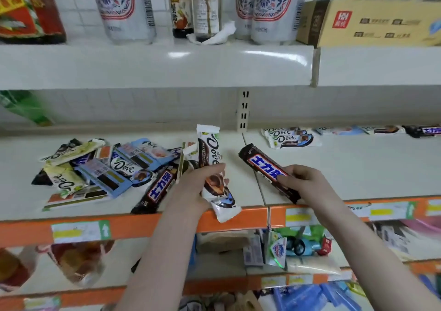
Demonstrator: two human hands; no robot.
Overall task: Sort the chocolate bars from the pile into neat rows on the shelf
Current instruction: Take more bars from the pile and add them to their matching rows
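Observation:
A jumbled pile of chocolate bars [100, 170] lies on the left half of the white shelf [346, 167]: Dove bars in white, blue and green wrappers, plus dark Snickers bars. My left hand [198, 186] grips a white Dove bar [214, 167], held upright over the shelf's front edge. My right hand [307, 181] holds a dark Snickers bar [265, 167] by its near end, slanting up to the left. At the back right, Dove bars [291, 137] sit stacked, with more bars [381, 129] and a Snickers bar [422, 130] beyond.
An orange price rail [143, 224] edges the shelf front. The shelf above carries big patterned bottles [126, 7], sauce bottles [181, 7] and a cardboard box [367, 22]. A slotted upright [243, 111] stands at the back. Packaged goods fill the lower shelves [286, 246].

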